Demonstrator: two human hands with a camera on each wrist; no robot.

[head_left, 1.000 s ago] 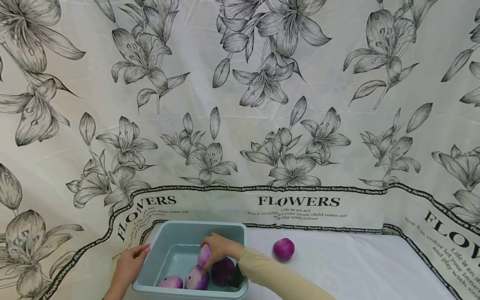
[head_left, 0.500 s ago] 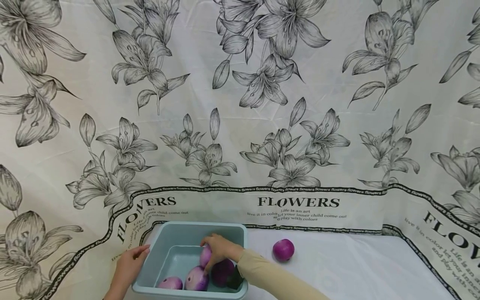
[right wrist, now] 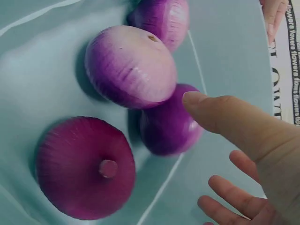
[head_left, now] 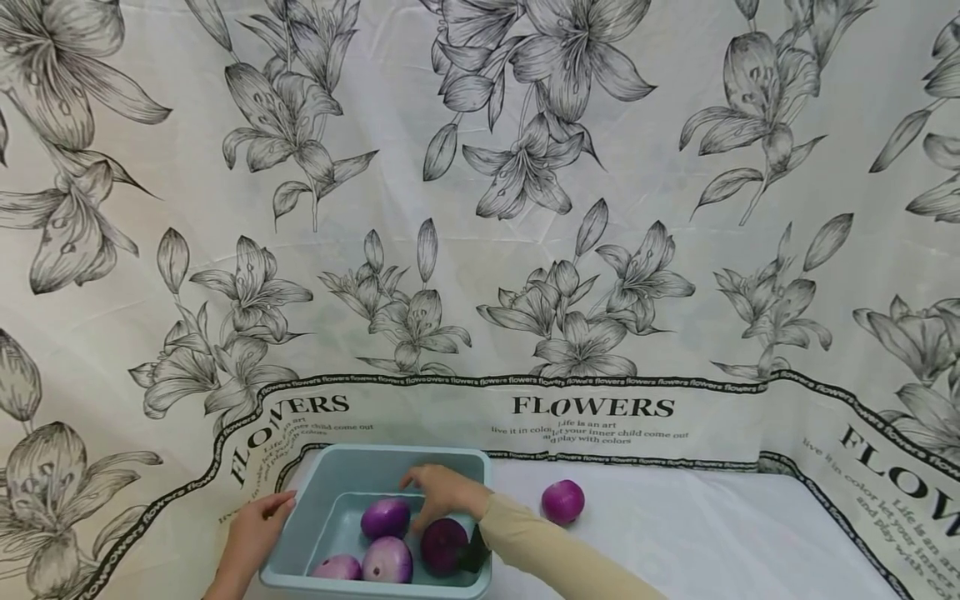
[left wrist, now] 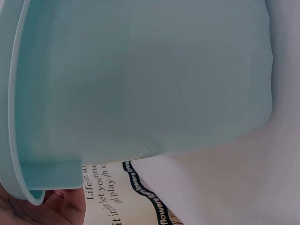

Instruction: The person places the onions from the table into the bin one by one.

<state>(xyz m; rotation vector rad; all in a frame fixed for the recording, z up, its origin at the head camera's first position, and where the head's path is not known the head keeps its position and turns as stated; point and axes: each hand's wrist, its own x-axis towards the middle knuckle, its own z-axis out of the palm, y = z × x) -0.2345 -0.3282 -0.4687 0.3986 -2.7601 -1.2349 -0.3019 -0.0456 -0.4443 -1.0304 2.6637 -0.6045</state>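
Note:
A pale blue plastic bin [head_left: 315,500] holds several red onions. At its left rim my left hand [head_left: 257,532] grips the edge, and the left wrist view shows fingers [left wrist: 70,204] under the rim. My right hand [head_left: 447,492] hovers inside the bin with its fingers spread, holding nothing. Nearest to it, a purple onion [head_left: 386,518] lies just left of the fingers; in the right wrist view the thumb overlaps this onion [right wrist: 171,124]. A pale onion [head_left: 387,559], another pale-purple onion [head_left: 337,567] and a dark onion [head_left: 444,546] lie around it.
One more red onion [head_left: 562,502] lies on the white cloth [head_left: 660,533] right of the bin. A dark object [head_left: 474,552] on the right wrist hangs by the bin's right wall. Behind stands a flower-printed curtain [head_left: 585,417].
The right hand has let go of the purple onion, which now lies further left on the bin floor. The right fingers have spread. My left hand stays on the rim.

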